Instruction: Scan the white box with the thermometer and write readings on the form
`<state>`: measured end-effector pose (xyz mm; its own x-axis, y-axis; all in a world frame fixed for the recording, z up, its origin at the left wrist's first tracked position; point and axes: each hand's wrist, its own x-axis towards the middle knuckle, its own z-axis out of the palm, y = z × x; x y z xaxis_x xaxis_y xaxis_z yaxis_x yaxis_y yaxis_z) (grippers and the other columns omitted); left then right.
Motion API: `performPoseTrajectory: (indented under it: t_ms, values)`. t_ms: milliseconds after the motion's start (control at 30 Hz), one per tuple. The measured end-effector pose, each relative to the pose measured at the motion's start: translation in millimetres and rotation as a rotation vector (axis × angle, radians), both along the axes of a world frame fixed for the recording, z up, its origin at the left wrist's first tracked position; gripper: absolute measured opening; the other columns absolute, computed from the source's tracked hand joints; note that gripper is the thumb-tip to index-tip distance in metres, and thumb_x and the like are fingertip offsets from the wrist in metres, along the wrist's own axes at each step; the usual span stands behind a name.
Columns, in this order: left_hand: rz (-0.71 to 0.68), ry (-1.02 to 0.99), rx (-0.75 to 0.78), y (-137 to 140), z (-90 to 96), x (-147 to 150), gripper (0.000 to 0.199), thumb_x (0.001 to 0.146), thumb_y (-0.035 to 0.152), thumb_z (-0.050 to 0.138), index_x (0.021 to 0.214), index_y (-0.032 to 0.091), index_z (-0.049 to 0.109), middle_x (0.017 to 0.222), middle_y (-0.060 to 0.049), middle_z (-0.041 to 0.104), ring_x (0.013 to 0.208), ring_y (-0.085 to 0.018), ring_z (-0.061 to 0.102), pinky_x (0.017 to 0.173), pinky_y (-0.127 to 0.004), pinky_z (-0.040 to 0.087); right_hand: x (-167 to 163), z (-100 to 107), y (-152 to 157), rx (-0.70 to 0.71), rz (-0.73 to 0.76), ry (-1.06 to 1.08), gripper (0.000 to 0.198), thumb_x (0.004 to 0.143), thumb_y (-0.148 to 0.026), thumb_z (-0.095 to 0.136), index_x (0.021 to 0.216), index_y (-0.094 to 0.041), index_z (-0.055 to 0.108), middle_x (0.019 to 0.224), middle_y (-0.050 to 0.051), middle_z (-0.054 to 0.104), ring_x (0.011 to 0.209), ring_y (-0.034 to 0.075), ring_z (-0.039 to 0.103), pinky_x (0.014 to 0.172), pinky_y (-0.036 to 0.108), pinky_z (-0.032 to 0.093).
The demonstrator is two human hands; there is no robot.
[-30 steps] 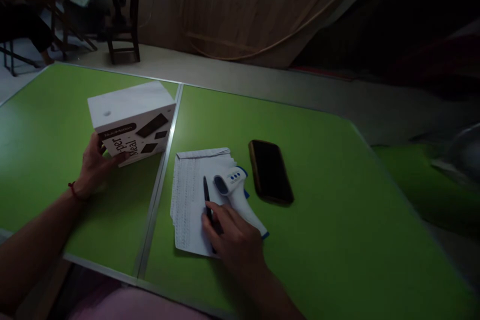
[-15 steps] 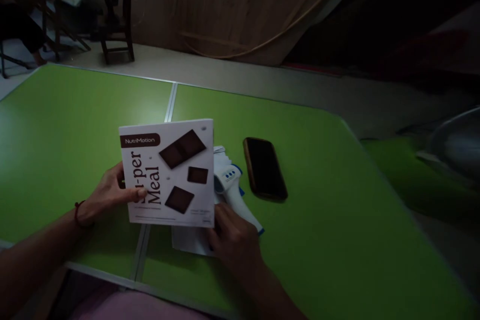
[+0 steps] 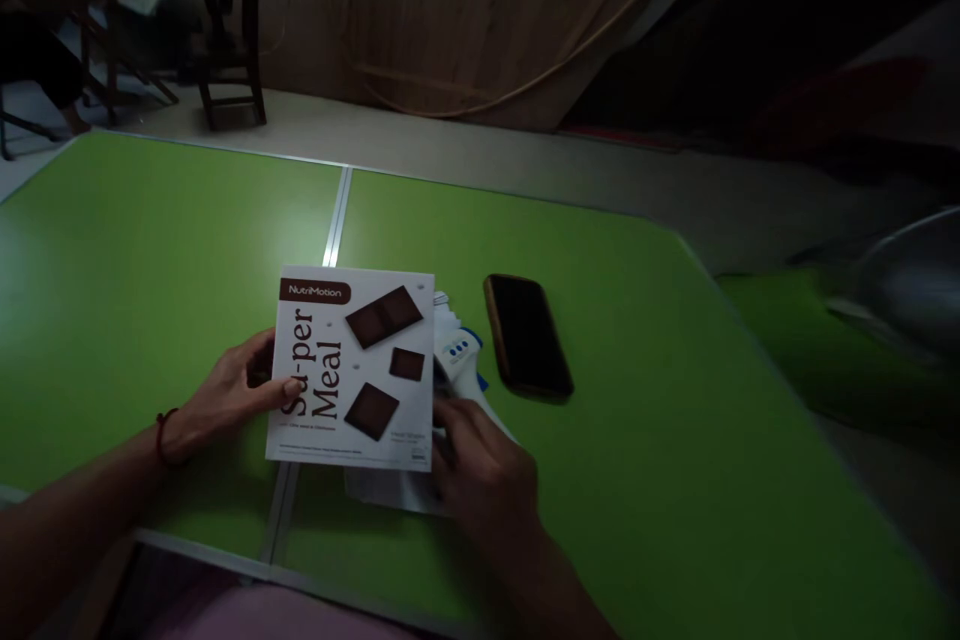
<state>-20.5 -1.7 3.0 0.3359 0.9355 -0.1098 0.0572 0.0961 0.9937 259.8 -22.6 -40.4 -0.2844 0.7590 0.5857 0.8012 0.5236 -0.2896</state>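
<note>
White card box (image 3: 379,370) raised over the green desk (image 3: 637,400), front face tipped up: brown "NutriMotion" band, "Su-per Meal" lettering turned sideways, three dark brown slabs printed alongside; contents hidden. Left hand (image 3: 229,390) holds its left side, fingers behind, thumb on front. Right hand (image 3: 491,470) by its lower right edge, fingers curled; cannot tell what they hold. Paper (image 3: 390,490) below, partly covered. Slightly farther, white-and-blue thermometer (image 3: 459,350); to its right, black phone (image 3: 529,335), brown case. Well beyond, dark chair (image 3: 251,5).
</note>
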Motion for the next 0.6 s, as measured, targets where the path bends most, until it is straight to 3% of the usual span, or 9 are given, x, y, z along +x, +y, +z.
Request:
performPoseTrajectory:
  t_ms: [67,167,267,333,500,600]
  values:
    - [0.001,0.010,0.018,-0.2,-0.6,-0.2,0.052,0.085,0.052,0.073,0.117,0.014,0.058,0.118,-0.017,0.071,0.103,-0.029,0.072,0.075,-0.038,0.065,4.0,-0.4,2.3,0.026,-0.117,-0.013,0.024,0.099,-0.029,0.050,0.105,-0.015,0.069,0.094,0.013,0.068,0.082,0.023,0.067,0.071,0.033,0.054]
    - [0.006,0.023,0.038,-0.7,-2.0,-1.4,0.054,0.085,0.051,0.072,0.121,0.015,0.058,0.119,-0.016,0.071,0.103,-0.029,0.072,0.077,-0.038,0.065,15.5,-2.9,8.0,0.005,-0.315,-0.130,0.044,0.100,-0.046,0.045,0.114,-0.010,0.067,0.104,0.021,0.065,0.091,0.031,0.064,0.076,0.045,0.053]
    - [-0.013,0.021,0.049,-0.7,-2.6,-1.9,0.052,0.085,0.051,0.072,0.121,0.016,0.058,0.117,-0.016,0.071,0.101,-0.029,0.072,0.073,-0.037,0.066,29.3,-8.7,13.2,-0.096,-0.395,-0.245,0.066,0.100,-0.060,0.033,0.117,-0.005,0.065,0.097,0.023,0.066,0.084,0.034,0.063,0.067,0.047,0.051]
    - [-0.032,0.007,0.048,-0.3,-2.6,-1.5,0.050,0.085,0.050,0.072,0.119,0.016,0.058,0.116,-0.016,0.072,0.098,-0.028,0.073,0.069,-0.036,0.066,36.1,-13.0,15.7,-0.173,-0.384,-0.254,0.068,0.099,-0.063,0.032,0.113,-0.007,0.067,0.088,0.020,0.067,0.076,0.032,0.062,0.062,0.044,0.049]
    - [-0.040,0.014,0.057,0.0,-2.0,-1.1,0.051,0.084,0.050,0.073,0.119,0.016,0.058,0.113,-0.015,0.073,0.095,-0.027,0.074,0.068,-0.035,0.066,38.2,-12.2,19.5,-0.295,-0.355,-0.094,0.062,0.094,-0.067,0.039,0.102,-0.014,0.071,0.080,0.014,0.067,0.069,0.028,0.061,0.059,0.040,0.047]
    - [-0.039,0.023,0.065,-0.7,-2.2,-2.5,0.054,0.084,0.049,0.073,0.123,0.016,0.057,0.115,-0.015,0.073,0.097,-0.027,0.073,0.070,-0.035,0.066,33.4,2.9,15.1,-0.316,-0.420,0.162,0.061,0.087,-0.068,0.049,0.107,-0.015,0.071,0.086,0.014,0.070,0.072,0.027,0.064,0.057,0.038,0.048]
